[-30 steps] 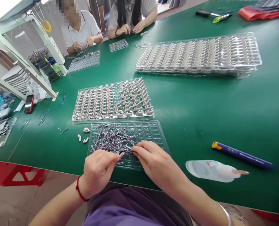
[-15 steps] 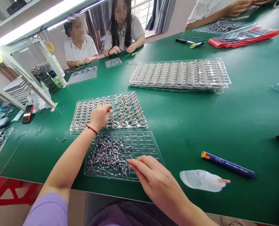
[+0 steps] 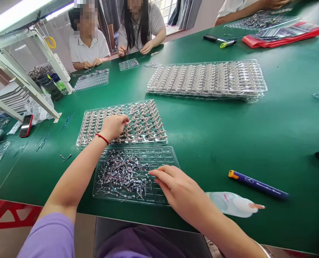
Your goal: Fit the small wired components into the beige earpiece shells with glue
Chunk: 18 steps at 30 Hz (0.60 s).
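Two trays (image 3: 162,157) sit close, likely for short reaches: left hand (image 3: 113,127) over pinkish pieces (image 3: 149,128), right hand (image 3: 179,184) beside wires (image 3: 118,175); whether either hand's fingers (image 3: 160,175) grasp anything cannot be told.

- A workshop for small parts, with one long green desk (image 3: 202,132) across the frame.
- Centre: a clear tray (image 3: 148,143) of beige parts (image 3: 148,120) in rows; just below, a second tray (image 3: 164,157) with a heap of tiny wired pieces (image 3: 123,173).
- Upper right: a stack of filled trays (image 3: 202,96).
- Upper left: a strip light (image 3: 14,17) and a metal frame (image 3: 59,67).
- Top: a person in white (image 3: 90,48) and a person in stripes (image 3: 154,23) at the far edge, small trays (image 3: 96,81) before them.
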Each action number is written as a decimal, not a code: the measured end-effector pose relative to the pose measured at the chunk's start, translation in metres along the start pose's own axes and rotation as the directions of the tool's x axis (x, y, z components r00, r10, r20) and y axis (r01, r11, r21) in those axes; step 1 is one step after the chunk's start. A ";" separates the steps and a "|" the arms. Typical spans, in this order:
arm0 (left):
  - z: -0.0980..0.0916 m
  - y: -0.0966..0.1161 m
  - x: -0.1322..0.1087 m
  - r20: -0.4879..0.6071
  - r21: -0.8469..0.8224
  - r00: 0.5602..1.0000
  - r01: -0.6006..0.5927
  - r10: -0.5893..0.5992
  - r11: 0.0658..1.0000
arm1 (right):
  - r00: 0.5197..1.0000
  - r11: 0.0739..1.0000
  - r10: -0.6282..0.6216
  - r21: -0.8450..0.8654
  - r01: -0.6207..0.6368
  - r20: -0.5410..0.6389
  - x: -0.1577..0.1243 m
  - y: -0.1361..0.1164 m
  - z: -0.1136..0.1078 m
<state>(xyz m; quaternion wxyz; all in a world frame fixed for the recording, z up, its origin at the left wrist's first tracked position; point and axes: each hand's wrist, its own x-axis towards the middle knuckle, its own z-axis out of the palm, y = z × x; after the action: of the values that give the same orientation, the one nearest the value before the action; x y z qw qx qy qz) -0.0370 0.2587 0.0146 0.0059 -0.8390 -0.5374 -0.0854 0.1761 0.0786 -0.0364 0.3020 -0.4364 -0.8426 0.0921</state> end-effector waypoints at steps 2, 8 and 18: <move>-0.009 -0.001 -0.014 -0.028 -0.020 1.000 0.012 -0.012 1.000 | 0.999 1.000 -0.016 -0.006 0.016 0.029 0.004 -0.001 0.003; -0.041 -0.011 -0.094 -0.053 -0.060 0.995 0.086 -0.089 0.995 | 0.996 0.998 -0.062 0.007 0.061 0.068 0.009 0.000 0.013; -0.049 -0.015 -0.207 0.130 -0.078 0.958 0.268 -0.257 0.960 | 0.989 0.996 -0.021 0.087 0.008 0.146 0.006 0.007 0.014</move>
<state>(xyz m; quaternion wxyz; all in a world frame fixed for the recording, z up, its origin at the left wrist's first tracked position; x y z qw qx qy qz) -0.1418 0.0733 0.0308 -0.0773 -0.7632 -0.6387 -0.0607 0.1697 0.0893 -0.0478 0.2586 -0.4089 -0.8608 0.1579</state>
